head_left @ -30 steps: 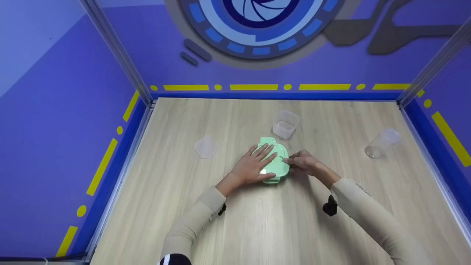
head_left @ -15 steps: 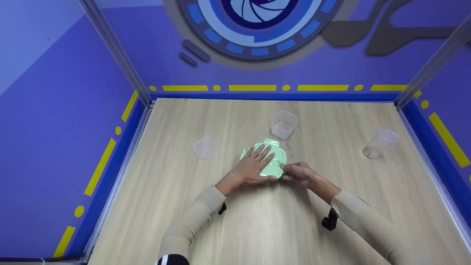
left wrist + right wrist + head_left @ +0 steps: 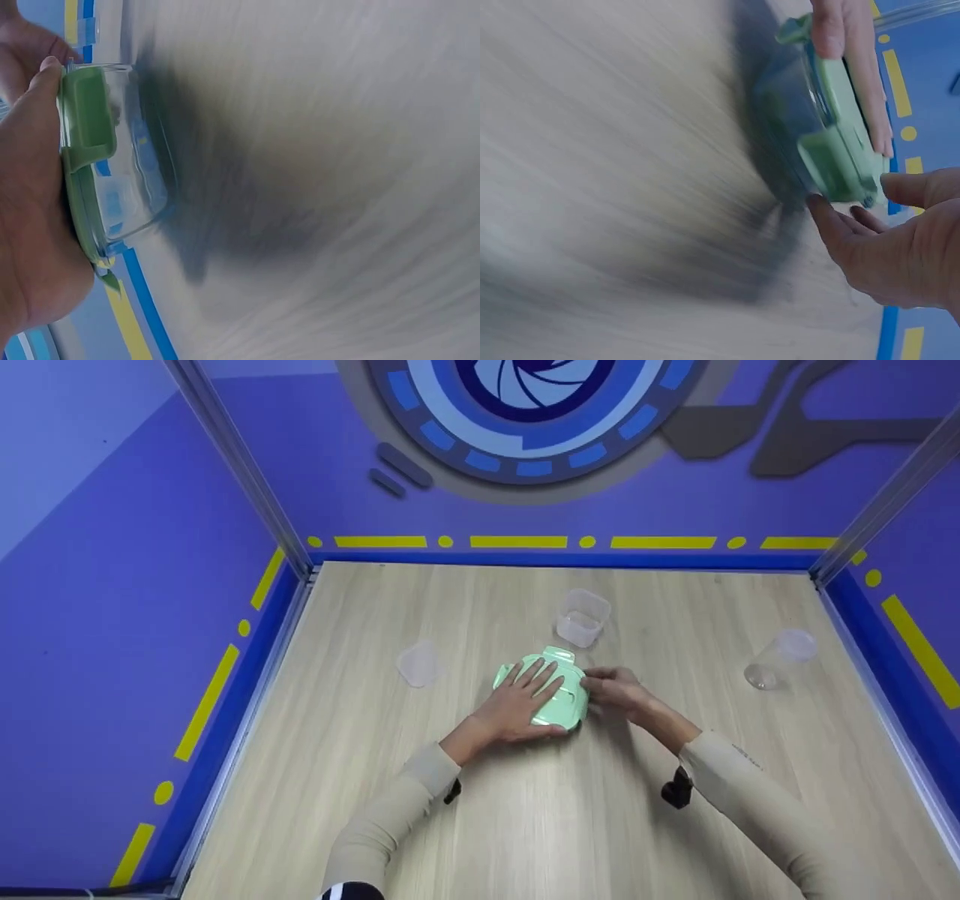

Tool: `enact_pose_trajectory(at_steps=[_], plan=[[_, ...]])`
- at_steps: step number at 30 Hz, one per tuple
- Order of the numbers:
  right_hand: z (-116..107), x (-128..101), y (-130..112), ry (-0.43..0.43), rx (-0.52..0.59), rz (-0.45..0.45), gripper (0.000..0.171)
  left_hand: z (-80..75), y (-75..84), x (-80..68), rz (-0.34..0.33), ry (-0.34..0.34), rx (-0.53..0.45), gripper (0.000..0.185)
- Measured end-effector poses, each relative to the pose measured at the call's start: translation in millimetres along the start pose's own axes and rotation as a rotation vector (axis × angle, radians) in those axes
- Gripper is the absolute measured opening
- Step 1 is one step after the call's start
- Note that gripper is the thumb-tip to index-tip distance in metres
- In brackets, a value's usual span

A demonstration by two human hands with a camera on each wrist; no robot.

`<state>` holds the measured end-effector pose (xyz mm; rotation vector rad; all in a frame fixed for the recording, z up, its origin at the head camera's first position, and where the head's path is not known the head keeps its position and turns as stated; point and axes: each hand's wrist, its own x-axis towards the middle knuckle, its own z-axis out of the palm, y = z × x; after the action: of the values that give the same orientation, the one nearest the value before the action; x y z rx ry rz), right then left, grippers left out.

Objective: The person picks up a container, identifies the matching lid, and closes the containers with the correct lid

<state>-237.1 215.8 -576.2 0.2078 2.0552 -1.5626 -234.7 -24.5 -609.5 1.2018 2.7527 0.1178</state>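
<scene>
- We see a green lid [image 3: 556, 697] sitting on top of a clear box [image 3: 139, 180] in the middle of the counter [image 3: 525, 810].
- Our left hand [image 3: 521, 701] lies flat on the lid with its fingers straight, pressing down. It is not curled around anything.
- Our right hand [image 3: 616, 690] is at the right side of the lid. Its fingertips [image 3: 821, 210] touch a green flap [image 3: 832, 161] there and seem to pinch it.
- In the right wrist view that flap sticks out from the box, so we think it is not pushed down yet.
- In the left wrist view another flap [image 3: 90, 124] lies flat along the side of the box, so that one looks done.
- So the lid is on, and we think some flaps are left. We cannot see them all.
- A small clear tub [image 3: 581, 619] stands just past the box on the far side.
- A small clear lid [image 3: 418, 664] lies to the left.
- A clear cup [image 3: 776, 658] lies on its side far to the right.
</scene>
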Motion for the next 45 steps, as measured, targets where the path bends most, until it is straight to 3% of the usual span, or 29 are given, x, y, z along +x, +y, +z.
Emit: enact_pose_trajectory(at_steps=[6, 10, 15, 19, 28, 38, 45], plan=[[-8, 9, 0, -0.102, -0.049, -0.098, 0.050, 5.4, 3.1, -0.1, 0.012, 0.020, 0.031, 0.093], [-7, 9, 1, -0.092, -0.050, -0.077, 0.048, 6.5, 9.6, 1.1, -0.028, 0.030, 0.048, 0.098], [-1, 5, 3, -0.062, -0.019, -0.006, 0.047, 3.7, 18.6, 1.6, -0.087, 0.002, 0.053, 0.106], [4, 1, 9, -0.061, 0.033, -0.006, 0.048, 3.2, 19.4, 0.0, -0.103, -0.021, 0.063, 0.105], [14, -12, 14, -0.009, 0.160, 0.018, 0.051, 3.4, 18.6, -2.1, -0.103, -0.006, 0.067, 0.095], [28, -21, 17, 0.073, 0.203, 0.025, 0.043, -5.4, 14.5, -4.8, -0.064, -0.059, 0.012, 0.089], [15, -19, 20, 0.034, 0.155, 0.061, 0.060, -3.6, 10.7, -7.2, -0.015, -0.046, -0.010, 0.089]])
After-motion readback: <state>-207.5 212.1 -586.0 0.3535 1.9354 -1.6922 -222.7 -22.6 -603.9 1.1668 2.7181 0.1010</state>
